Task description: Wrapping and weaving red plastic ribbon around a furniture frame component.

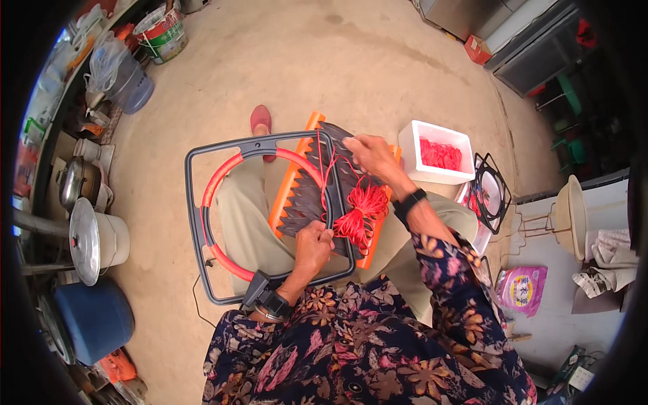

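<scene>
A black square frame (196,223) with an inner ring (210,182) partly wrapped in red cord rests tilted over my lap. My left hand (314,248) is closed on the frame's right side bar, near its lower corner. Up and to the right, my right hand (370,154) has its fingers closed beside overlapping dark pointed strips (300,202); what they pinch is hard to make out. Those strips lie across an orange-edged holder (283,192) on my lap. A loose bundle of red cord (362,209) lies on it between my hands, with thin strands running toward the frame.
A white foam box (439,138) of red cord stands to the right, beside more black frames (487,192). A purple packet (522,290) lies at lower right. At left are a lidded pot (111,239), a blue barrel (94,317), a water jug (131,91) and a paint bucket (162,37).
</scene>
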A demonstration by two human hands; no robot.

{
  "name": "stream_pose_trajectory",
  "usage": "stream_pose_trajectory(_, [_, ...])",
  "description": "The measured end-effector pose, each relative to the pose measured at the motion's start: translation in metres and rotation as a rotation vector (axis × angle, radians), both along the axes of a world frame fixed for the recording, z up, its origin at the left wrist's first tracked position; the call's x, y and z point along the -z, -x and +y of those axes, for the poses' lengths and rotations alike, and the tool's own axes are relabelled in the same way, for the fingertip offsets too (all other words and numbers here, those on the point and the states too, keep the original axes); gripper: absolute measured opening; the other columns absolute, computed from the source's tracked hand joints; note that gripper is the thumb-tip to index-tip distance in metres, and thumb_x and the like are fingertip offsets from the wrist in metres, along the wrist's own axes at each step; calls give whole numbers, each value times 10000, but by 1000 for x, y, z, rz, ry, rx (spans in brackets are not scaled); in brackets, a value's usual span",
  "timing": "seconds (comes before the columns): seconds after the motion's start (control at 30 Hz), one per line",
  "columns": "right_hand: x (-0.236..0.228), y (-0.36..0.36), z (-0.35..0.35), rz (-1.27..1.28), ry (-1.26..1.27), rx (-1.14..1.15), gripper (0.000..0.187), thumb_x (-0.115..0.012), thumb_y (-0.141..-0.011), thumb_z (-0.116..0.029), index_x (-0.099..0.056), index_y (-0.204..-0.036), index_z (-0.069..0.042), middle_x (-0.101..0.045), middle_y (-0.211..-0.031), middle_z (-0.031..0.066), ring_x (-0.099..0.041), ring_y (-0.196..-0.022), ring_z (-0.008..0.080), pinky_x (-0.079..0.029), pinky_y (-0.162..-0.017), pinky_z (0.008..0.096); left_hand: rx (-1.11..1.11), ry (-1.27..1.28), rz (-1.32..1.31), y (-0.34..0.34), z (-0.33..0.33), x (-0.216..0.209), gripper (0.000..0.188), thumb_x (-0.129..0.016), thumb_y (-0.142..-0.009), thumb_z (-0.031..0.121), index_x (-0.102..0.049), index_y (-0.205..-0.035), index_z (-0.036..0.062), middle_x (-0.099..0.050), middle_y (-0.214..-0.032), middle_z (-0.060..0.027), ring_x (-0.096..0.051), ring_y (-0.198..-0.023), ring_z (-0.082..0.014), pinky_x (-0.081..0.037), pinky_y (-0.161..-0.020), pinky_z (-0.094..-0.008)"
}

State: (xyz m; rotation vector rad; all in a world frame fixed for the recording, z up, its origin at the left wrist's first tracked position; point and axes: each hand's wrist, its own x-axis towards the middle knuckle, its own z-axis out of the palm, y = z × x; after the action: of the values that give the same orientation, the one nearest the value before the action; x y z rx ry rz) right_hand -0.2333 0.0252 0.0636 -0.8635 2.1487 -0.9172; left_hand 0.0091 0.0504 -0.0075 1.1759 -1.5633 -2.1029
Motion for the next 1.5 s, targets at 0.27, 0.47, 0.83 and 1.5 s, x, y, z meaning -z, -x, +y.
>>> stream_pose_trajectory(0.27, [40,5,-27,-919,135,193,201,-724,-852,-215,-584,-779,-90,-460,-595,-52,-393,-474,41,-281,-377,192,-9,14,69,-5,9,0,118,-578,-884,53,-551,-792,-15,-569,-566,-26,-500,-492,-61,-384,-451,-267])
stream_pose_trajectory(0.47, [15,-15,-17,-499,329,231,146,-709,-851,-184,-666,-863,-45,-578,-669,-19,-515,-543,38,-385,-427,180,-94,-158,91,-3,-4,-6,102,-553,-898,51,-551,-812,-3,-571,-574,-42,-465,-412,-74,-358,-378,-244])
stream_pose_trajectory(0.83, [-22,-50,100,-192,-160,137,502,-619,-893,-462,-616,-627,-37,-476,-459,-7,-437,-395,90,-331,-395,248,-138,-181,50,8,-27,-19,99,-538,-903,38,-537,-818,-13,-582,-598,-64,-466,-385,-97,-350,-353,-244])
stream_pose_trajectory(1.5, [-88,-98,140,-955,808,549,246,-499,-982,-293,-548,-1061,-65,-589,-795,5,-570,-672,121,-504,-662,340,-93,-323,112,7,-41,-30,106,-540,-922,71,-524,-846,-1,-599,-635,-108,-505,-399,-157,-357,-323,-257])
